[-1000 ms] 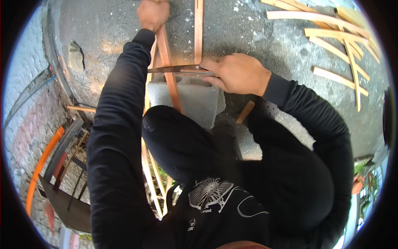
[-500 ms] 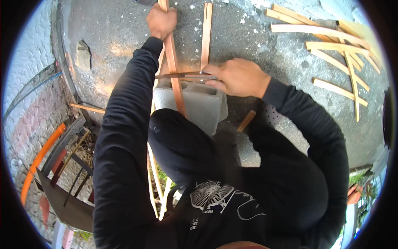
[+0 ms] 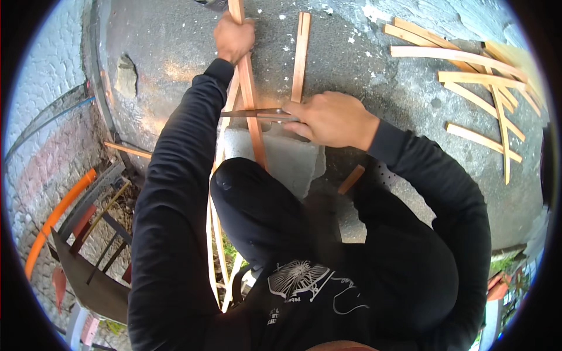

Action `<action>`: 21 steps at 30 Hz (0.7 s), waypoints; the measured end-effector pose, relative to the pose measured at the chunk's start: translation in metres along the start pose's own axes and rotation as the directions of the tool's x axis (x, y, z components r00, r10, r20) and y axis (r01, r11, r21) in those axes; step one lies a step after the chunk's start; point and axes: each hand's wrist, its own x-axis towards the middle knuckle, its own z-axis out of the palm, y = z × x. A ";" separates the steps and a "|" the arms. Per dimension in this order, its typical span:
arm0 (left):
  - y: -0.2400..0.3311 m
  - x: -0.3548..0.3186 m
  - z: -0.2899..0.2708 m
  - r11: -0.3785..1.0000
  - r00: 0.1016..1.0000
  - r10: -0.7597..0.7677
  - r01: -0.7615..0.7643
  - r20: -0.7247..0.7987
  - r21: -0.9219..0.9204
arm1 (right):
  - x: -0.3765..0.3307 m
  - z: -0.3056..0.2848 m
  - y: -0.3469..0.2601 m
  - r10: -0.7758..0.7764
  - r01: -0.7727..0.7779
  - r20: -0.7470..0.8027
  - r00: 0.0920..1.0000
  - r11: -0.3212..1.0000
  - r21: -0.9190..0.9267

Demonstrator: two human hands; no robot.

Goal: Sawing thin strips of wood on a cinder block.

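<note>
My left hand is closed around a long wooden strip at its far part. The strip slopes toward me across a grey concrete block, its near end beside my bent knee. In my closed right hand is the handle end of a thin metal saw, seemingly a hacksaw. The saw lies crosswise over the strip, above the block's far edge; whether its teeth are in the wood cannot be made out. My fingers hide most of the handle.
Another strip lies on the ground beyond my right hand. Several cut strips are piled at the far right. A short offcut sits right of the block. At left are a stone, an orange pipe and a metal frame.
The whole view has shifted slightly, so most things sit a little lower. My right hand and the saw have moved slightly left across the strip. My left hand keeps its grip.
</note>
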 end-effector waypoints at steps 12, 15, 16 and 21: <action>0.036 -0.014 -0.009 0.998 0.995 -0.006 0.012 0.102 -0.064 | -0.025 -0.047 -0.065 0.168 -0.174 0.145 0.975 0.984 0.033; 0.042 -0.011 -0.002 0.988 0.990 0.137 -0.138 0.018 0.066 | 0.006 -0.030 -0.048 0.041 -0.043 0.039 0.998 0.997 0.057; 0.053 -0.015 -0.010 1.000 0.993 0.022 -0.021 0.117 -0.004 | 0.003 -0.022 -0.053 0.001 0.003 -0.044 0.999 0.996 0.092; 0.030 -0.012 -0.013 0.993 0.996 0.092 -0.093 0.010 0.077 | -0.093 -0.097 -0.071 0.202 -0.200 -0.009 0.979 0.975 0.096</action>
